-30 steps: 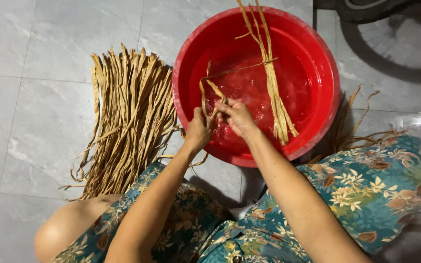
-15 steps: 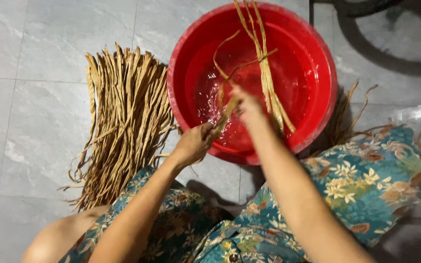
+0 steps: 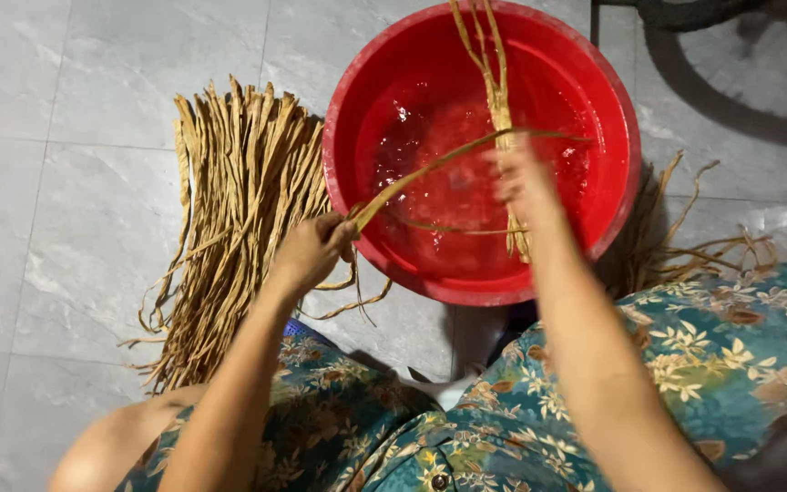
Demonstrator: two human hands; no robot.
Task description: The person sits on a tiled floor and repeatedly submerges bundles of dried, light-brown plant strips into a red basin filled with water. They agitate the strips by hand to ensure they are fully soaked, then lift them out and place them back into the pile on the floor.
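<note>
Red basin (image 3: 612,196) blocks centre-top, strips draped over its far rim. Dried strip bundle (image 3: 234,228) covers floor just left of it; loose strips (image 3: 694,246) lie right. Bare grey tile (image 3: 56,137) far left open.

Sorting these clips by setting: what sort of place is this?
Probably a home floor or yard used for handwork. Grey floor tiles, a red basin of water set on them, and a pile of dried plant strips laid beside it point that way.
</note>
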